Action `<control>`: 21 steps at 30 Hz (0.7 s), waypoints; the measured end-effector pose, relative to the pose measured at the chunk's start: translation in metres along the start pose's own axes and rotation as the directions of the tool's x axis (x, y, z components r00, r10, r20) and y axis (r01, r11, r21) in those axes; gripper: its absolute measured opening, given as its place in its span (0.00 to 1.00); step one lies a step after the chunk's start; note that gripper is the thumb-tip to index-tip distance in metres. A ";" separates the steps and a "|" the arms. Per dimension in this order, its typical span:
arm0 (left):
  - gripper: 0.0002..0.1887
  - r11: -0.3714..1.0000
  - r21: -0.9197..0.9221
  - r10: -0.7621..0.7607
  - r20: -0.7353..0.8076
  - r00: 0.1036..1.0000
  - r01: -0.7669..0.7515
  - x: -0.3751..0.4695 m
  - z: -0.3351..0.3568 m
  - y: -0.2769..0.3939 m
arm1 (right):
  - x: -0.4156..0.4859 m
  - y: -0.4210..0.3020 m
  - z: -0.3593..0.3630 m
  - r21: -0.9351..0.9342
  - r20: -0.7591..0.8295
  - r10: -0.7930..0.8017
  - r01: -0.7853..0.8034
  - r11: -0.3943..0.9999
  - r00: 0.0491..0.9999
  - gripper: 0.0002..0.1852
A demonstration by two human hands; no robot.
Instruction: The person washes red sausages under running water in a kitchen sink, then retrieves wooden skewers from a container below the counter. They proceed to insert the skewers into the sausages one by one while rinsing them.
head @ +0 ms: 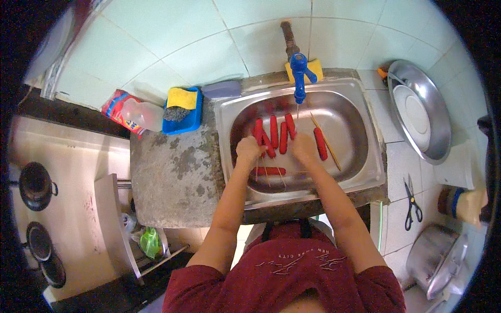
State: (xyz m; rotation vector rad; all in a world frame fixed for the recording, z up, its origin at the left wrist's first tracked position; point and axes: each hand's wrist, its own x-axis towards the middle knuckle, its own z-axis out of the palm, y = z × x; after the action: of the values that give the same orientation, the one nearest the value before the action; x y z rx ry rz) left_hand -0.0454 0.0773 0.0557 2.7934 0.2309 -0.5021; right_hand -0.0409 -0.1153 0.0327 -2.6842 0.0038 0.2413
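Several red hotdogs (pixel 274 132) lie in the stainless steel sink (pixel 348 117), and thin wooden sticks (pixel 266 174) extend below some of them. My left hand (pixel 249 150) has its fingers curled at the lower ends of the leftmost hotdogs. Close to the thin stream of water from the blue faucet (pixel 299 78), my right hand (pixel 305 146) is at the lower end of another hotdog (pixel 290 124). Blur hides what the fingers of either hand grip. One hotdog (pixel 320 144) rests beside a loose wooden skewer (pixel 327 143) on the right; another (pixel 270 171) lies crosswise near the front.
Left of the sink, the concrete counter (pixel 172 176) bears a blue tray (pixel 191 123) with sponges and a plastic package (pixel 123 111). To the right are a metal basin (pixel 436 117), black-handled scissors (pixel 411 203) and a metal pot (pixel 430 254). A drawer (pixel 113 219) stands open at lower left.
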 end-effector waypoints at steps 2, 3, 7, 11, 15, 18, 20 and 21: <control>0.23 0.998 0.049 0.022 0.057 0.998 -0.025 -0.004 0.008 0.001 | -0.005 -0.017 0.010 0.073 0.237 0.007 -0.025 0.997 0.971 0.16; 0.22 0.999 0.048 0.003 0.040 0.999 -0.005 -0.004 0.010 0.001 | -0.011 -0.023 0.016 0.083 0.306 -0.028 0.003 0.997 0.952 0.17; 0.21 0.997 0.068 -0.039 0.078 0.996 0.033 -0.009 0.009 0.000 | -0.016 -0.029 0.030 0.106 0.367 -0.034 -0.006 0.994 0.929 0.17; 0.24 0.993 0.103 -0.052 -0.044 0.998 0.057 -0.021 0.001 0.006 | 0.000 -0.018 0.025 0.122 0.309 -0.030 -0.008 0.993 0.950 0.15; 0.16 0.999 -0.038 -0.030 -0.253 0.967 0.021 -0.015 0.006 0.022 | 0.020 -0.009 0.015 0.047 -0.050 0.086 -0.084 0.995 0.995 0.13; 0.11 0.961 -0.097 0.203 -0.387 0.899 -0.259 0.011 0.018 0.035 | 0.030 -0.003 0.017 0.098 -0.139 0.010 0.004 0.995 0.990 0.11; 0.13 0.939 -0.048 0.271 -0.504 0.820 -0.340 0.029 0.031 0.044 | 0.035 0.003 0.020 0.116 -0.149 -0.070 0.088 0.989 0.986 0.10; 0.15 0.935 -0.045 0.278 -0.518 0.809 -0.350 0.038 0.036 0.048 | 0.037 0.006 0.021 0.101 -0.153 -0.120 0.136 0.986 0.981 0.11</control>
State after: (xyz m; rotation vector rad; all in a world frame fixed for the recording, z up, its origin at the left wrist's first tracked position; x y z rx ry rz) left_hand -0.0120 0.0247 0.0217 2.6888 -0.0955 0.3268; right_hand -0.0083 -0.1105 0.0050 -2.5731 -0.1071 0.0032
